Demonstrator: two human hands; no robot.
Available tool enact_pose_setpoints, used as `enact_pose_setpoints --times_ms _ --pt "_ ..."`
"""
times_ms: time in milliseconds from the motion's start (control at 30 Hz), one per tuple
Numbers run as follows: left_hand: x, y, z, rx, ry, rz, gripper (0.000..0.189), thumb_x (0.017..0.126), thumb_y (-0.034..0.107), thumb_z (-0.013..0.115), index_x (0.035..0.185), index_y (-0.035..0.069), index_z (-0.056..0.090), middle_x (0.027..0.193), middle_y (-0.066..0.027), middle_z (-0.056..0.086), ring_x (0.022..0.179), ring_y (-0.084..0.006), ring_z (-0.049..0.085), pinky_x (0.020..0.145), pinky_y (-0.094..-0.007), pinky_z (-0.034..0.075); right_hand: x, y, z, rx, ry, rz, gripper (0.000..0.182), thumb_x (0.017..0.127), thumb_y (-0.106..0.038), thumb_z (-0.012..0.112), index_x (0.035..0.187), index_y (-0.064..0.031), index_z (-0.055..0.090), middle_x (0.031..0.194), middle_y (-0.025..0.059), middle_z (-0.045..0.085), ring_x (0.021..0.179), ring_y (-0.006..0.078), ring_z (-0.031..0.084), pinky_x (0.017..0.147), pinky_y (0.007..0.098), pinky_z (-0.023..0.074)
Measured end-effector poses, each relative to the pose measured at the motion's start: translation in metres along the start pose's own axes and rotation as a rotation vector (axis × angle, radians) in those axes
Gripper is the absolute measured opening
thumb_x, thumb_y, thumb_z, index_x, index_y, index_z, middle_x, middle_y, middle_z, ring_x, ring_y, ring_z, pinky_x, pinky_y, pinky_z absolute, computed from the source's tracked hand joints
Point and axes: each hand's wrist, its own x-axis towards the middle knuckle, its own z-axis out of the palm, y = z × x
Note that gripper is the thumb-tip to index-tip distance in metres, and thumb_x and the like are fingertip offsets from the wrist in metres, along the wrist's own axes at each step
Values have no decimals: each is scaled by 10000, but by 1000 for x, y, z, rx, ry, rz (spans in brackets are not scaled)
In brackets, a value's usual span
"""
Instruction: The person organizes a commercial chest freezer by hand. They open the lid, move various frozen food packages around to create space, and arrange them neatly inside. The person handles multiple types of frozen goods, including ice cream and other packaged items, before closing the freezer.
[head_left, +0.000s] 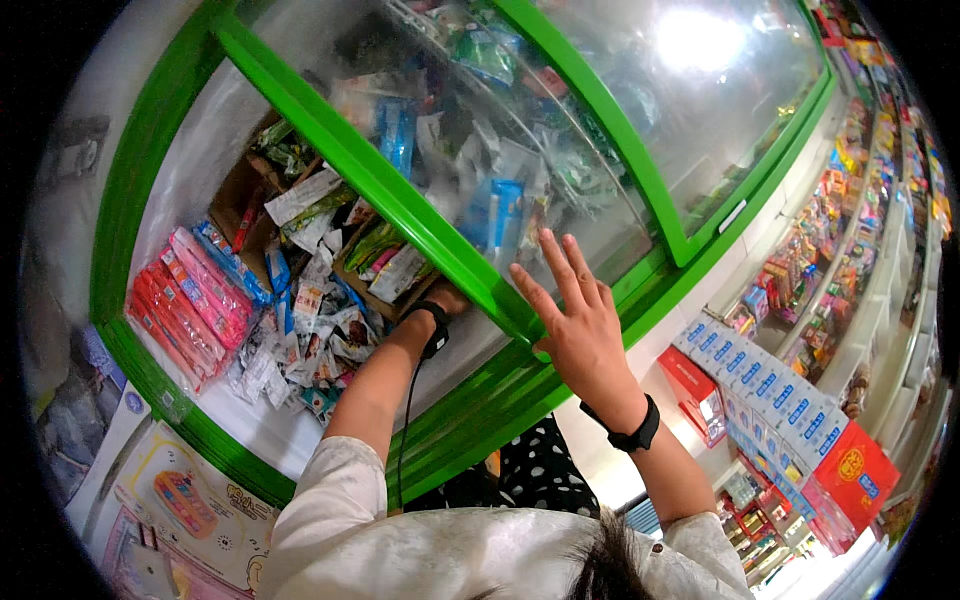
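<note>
My left hand (450, 298) reaches down into a chest freezer beside an open cardboard box (386, 304) of wrapped ice pops. Its fingers pass beneath the green frame of the sliding glass lid (375, 165) and are mostly hidden, so I cannot tell whether they hold anything. My right hand (589, 326) lies at the front corner of that lid, fingers spread over the glass and thumb by the green frame. Left of the box are loose white ice-cream packets (311, 315), and red and pink plastic-wrapped packs (191, 300) stand at the freezer's left end.
A second glass panel (720, 127) covers the freezer's right part. The freezer's green rim (480, 442) runs close before my body. Shelves of packaged goods (802, 262) and stacked white and blue cartons (765, 382) stand to the right. Printed boxes (187, 495) lie at lower left.
</note>
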Motion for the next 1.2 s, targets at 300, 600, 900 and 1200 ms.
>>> enact_pose_setpoints --times_ms 300,600,900,1200 --pt "-54 6 -10 -27 98 180 486 943 174 515 1394 3 455 1377 -222 499 1239 -368 490 1001 -482 402 0 -1 -3 -8 42 -8 941 564 -111 843 1427 -195 478 1601 140 217 1459 345 255 1023 441 386" --pt "-191 121 -57 -1342 227 220 517 1006 457 480 1390 110 475 1279 -94 579 1173 -249 559 986 -413 440 -7 23 7 -39 82 -131 928 593 -181 847 1436 -247 463 1605 169 181 1443 401 241 958 496 401" --pt "-236 232 -82 -985 805 160 557 1008 506 470 1300 31 477 1182 -101 569 1089 -231 551 915 -414 447 1 46 -5 122 70 -486 700 649 -184 805 1312 -205 580 1509 175 338 1362 352 361 983 463 401" --pt "-185 236 -80 -1091 731 171 941 939 734 268 1518 40 4 1409 -219 299 1300 -368 351 1028 -506 350 17 105 -54 310 241 -159 428 735 12 697 1135 -99 595 1336 183 455 1207 400 460 973 470 436"
